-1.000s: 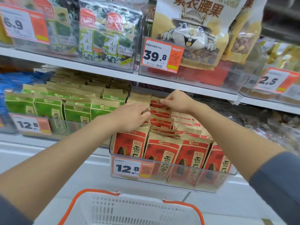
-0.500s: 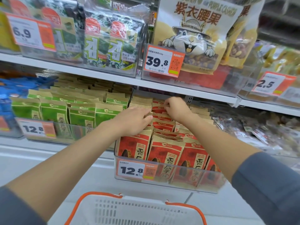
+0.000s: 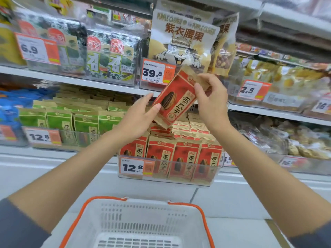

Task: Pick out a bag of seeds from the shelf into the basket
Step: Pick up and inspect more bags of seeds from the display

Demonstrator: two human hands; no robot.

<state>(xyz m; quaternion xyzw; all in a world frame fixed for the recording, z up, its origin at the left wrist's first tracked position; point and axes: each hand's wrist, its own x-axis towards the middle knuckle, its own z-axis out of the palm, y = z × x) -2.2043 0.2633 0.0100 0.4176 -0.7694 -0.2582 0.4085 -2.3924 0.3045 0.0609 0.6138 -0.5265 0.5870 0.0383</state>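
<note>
A red and kraft-paper bag of sunflower seeds (image 3: 176,99) hangs tilted in the air above its bin. My right hand (image 3: 212,102) pinches the bag's upper right edge between thumb and fingers. My left hand (image 3: 138,117) holds the lower left edge, thumb on the front. Below them, a clear bin (image 3: 168,169) on the shelf holds several more red seed bags (image 3: 186,154). A white basket with an orange rim (image 3: 136,222) sits at the bottom of the view, under my arms.
Green seed bags (image 3: 71,120) fill the bin to the left. Seaweed packs (image 3: 111,56) and a cashew bag (image 3: 180,42) stand on the upper shelf behind price tags. Clear snack packets (image 3: 279,138) lie to the right.
Both hands were reaching into the rows of red bags; now one bag has been lifted out and up, held between both hands above the bin.
</note>
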